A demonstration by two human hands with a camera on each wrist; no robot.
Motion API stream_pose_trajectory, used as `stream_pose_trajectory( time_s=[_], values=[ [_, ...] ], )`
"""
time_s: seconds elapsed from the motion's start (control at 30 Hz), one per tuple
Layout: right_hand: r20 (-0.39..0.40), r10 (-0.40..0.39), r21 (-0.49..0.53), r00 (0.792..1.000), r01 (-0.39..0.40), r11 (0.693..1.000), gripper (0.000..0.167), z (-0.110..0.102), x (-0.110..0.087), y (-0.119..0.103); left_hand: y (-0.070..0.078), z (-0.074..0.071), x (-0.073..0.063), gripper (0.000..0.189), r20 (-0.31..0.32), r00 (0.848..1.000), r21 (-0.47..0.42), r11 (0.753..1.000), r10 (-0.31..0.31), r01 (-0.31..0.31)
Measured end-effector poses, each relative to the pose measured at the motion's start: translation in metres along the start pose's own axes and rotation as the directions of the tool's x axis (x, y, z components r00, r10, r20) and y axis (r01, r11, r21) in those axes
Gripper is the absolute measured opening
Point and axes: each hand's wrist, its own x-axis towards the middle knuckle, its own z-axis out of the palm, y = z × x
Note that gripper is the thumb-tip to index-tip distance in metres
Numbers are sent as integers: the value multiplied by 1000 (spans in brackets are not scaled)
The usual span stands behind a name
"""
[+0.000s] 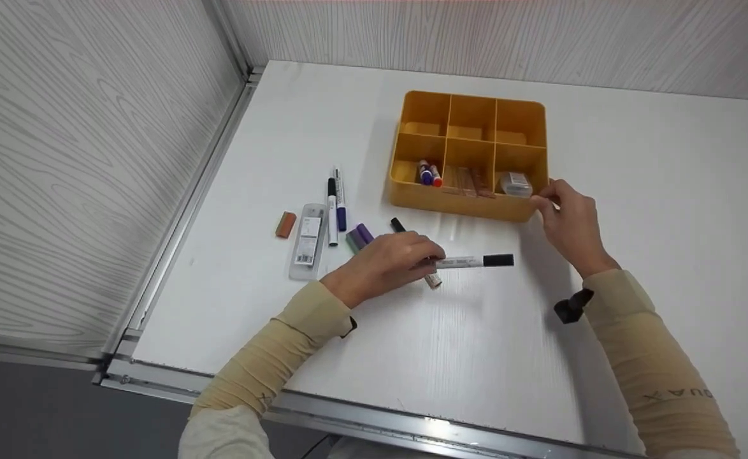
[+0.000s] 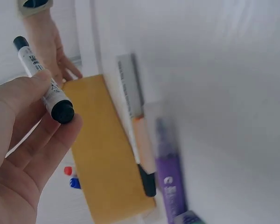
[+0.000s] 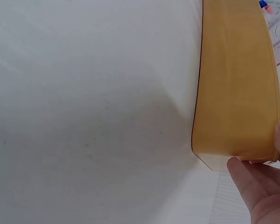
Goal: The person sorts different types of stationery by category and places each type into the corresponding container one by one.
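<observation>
In front of the yellow box [image 1: 438, 200], the left hand [image 1: 390, 264] pinches a marker [image 1: 466, 262], which seems light, stiff and rather smooth; its middle should be good to hold. The right hand [image 1: 571, 226] grips the box's right front corner.

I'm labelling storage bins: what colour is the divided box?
The divided box is amber yellow; the head view shows it best.

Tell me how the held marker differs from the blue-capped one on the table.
The held marker sits in the left grip; the blue-capped marker lies on the table. In the head view, the held marker's black cap points right; the blue-capped marker's cap points down. Both have whitish barrels.
</observation>
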Motion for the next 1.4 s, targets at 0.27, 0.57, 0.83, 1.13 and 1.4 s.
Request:
stream_pose_trajectory(
  time_s=[0.27, 0.57, 0.83, 1.13, 1.4],
  values=[
    [22, 37, 1, 999, -37, 999, 29, -1, 0, -1, -4, -21, 13, 21, -89, 994, -31, 998, -61, 59],
    [-4, -7, -11, 1000, 7, 1000, 28, 2, 0, 4, -14, -43, 22, 11, -227, 956, -3, 982, -186, 190],
    [13, 25, -10, 1000, -24, 1000, 31, 2, 1, 3, -25, -49, 26, 9, -286, 911, -41, 953, -298, 300],
    [13, 22, 4, 1000, -22, 1000, 30, 3, 0, 1, -36, -47, 30, 16, -249, 828, -111, 864, -503, 491],
    [-4, 4, 4, 1000, -4, 1000, 30, 2, 0, 3, -44, -48, 39, 17, -166, 780, -70, 796, -603, 601]
  ],
)
